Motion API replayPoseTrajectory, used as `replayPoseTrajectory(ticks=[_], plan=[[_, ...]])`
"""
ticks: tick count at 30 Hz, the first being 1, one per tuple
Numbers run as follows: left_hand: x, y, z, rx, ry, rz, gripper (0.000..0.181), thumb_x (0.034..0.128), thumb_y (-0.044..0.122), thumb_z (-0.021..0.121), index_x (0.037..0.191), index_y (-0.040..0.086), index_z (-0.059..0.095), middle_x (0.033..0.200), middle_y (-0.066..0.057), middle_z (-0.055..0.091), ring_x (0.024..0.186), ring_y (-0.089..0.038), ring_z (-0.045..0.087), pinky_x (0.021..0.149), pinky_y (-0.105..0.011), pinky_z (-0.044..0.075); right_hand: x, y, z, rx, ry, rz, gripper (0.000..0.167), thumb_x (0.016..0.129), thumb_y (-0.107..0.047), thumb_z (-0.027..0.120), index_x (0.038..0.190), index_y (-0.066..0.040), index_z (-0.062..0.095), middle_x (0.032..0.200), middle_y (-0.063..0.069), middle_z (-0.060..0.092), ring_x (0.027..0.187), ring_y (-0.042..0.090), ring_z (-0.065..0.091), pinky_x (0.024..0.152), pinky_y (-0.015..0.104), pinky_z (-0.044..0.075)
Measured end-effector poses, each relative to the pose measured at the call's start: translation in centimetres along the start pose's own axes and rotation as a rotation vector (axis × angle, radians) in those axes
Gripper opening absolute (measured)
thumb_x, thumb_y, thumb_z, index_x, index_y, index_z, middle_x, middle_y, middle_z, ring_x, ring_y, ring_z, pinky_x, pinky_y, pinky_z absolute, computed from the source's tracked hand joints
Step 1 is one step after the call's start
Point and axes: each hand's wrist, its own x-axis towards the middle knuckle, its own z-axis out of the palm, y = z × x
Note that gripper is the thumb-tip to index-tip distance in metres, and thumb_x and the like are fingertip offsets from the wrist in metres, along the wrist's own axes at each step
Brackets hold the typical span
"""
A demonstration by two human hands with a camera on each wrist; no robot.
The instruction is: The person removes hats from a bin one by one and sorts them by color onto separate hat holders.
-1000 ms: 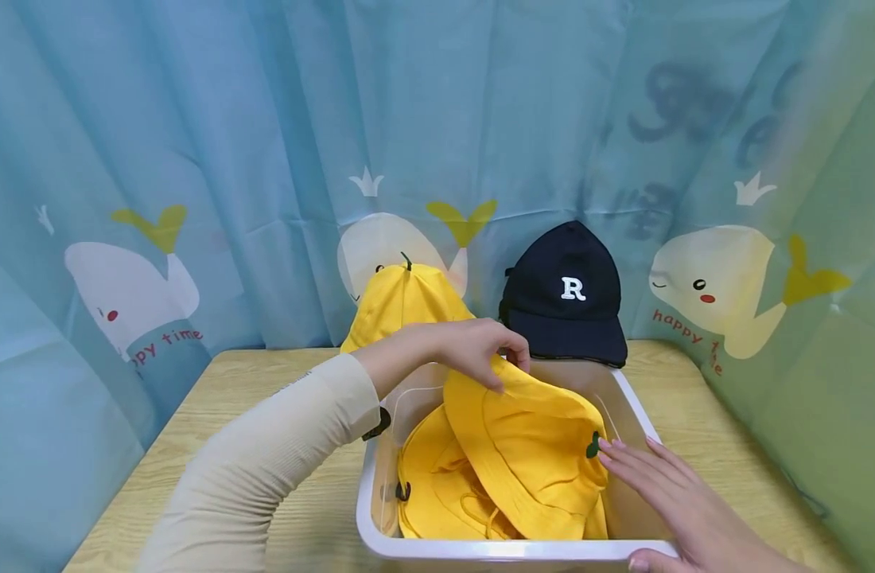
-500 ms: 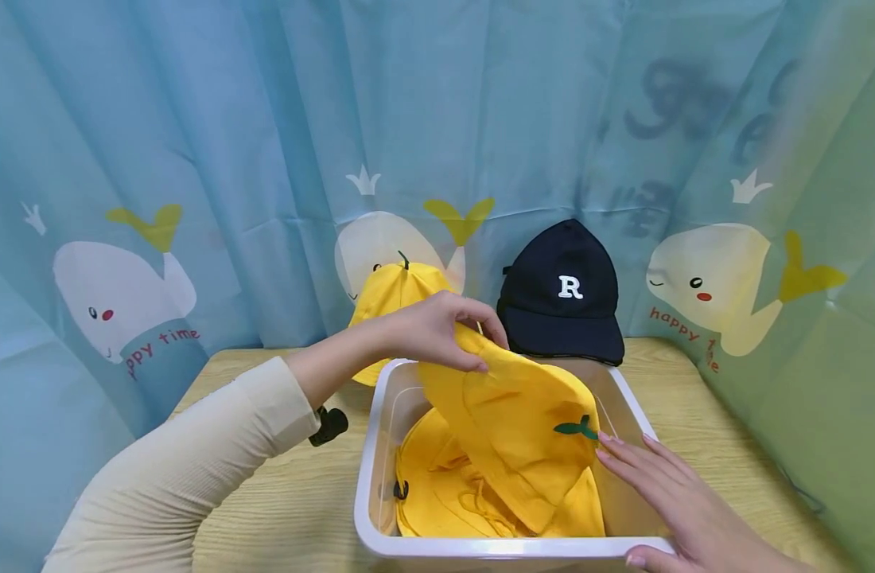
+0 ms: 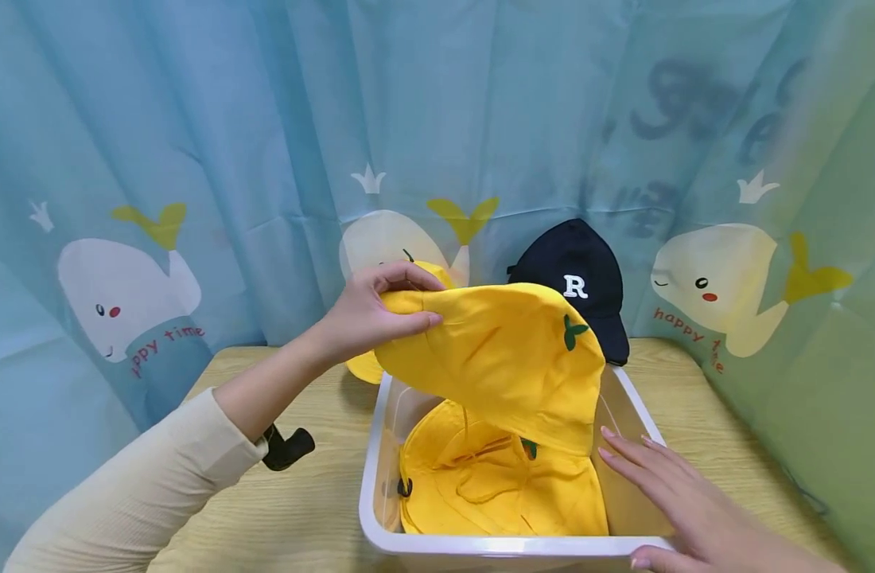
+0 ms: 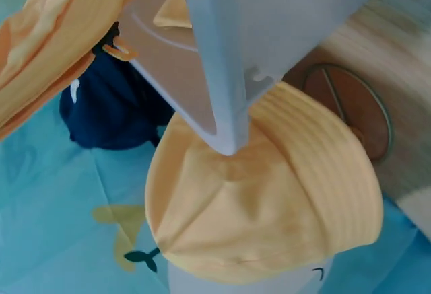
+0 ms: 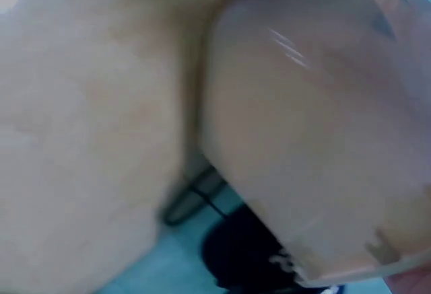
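In the head view my left hand (image 3: 373, 314) pinches the brim of a yellow bucket hat (image 3: 502, 350) between thumb and fingers. The hat hangs tilted above a white plastic bin (image 3: 495, 546), its green leaf tab at upper right. More yellow hats (image 3: 538, 493) lie in the bin, with a cord and another green tab showing. My right hand (image 3: 688, 501) is at the bin's front right corner, fingers extended over the side and thumb near the front rim. The left wrist view shows the held hat's brim (image 4: 101, 11) at its upper left.
Behind the bin, another yellow hat (image 4: 249, 206) sits on a stand with a round wire base (image 4: 385, 119). A black cap (image 3: 573, 259) with a white R stands to its right. Blue whale-print curtain (image 3: 266, 159) encloses the wooden table (image 3: 294, 493).
My left hand has moved left and slightly up, drawing the yellow hat up from the others and uncovering more of those in the bin. My right hand stays at the bin's corner.
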Motion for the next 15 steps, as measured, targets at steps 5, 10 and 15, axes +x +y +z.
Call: replayPoseTrajectory(ticks=[5,10,15], plan=[[-0.7,-0.1,-0.7,-0.056,0.154,0.026,0.028,0.072,-0.006,0.075,0.098,-0.004,0.067,0.093,-0.006,0.067,0.081,-0.016,0.063,0.071,-0.024,0.054,1.6,-0.3,-1.4,0.008,-0.074,0.026,0.085,0.078,-0.044,0.074,0.141,0.002,0.039,0.148,0.019,0.036,0.141,0.011,0.023,0.111,0.012,0.011],[-1.3,-0.2,-0.9,-0.118,0.303,0.057,0.027,0.0707,-0.009,0.074,0.095,0.001,0.068,0.092,-0.001,0.068,0.08,-0.015,0.064,0.068,-0.023,0.055,3.7,0.3,-2.2,0.0,-0.034,0.006,0.076,0.086,-0.042,0.067,0.139,0.005,0.04,0.15,0.013,0.034,0.138,0.004,0.026,0.11,0.012,0.016],[-1.2,0.4,-0.1,-0.243,0.405,0.051,0.03,0.0716,-0.01,0.072,0.09,0.013,0.07,0.09,0.001,0.068,0.08,-0.015,0.064,0.068,-0.024,0.056,7.3,0.8,-2.4,-0.064,0.073,-0.047,0.069,0.095,-0.049,0.047,0.137,0.005,0.043,0.147,0.012,0.039,0.132,0.015,0.039,0.112,0.016,0.018]])
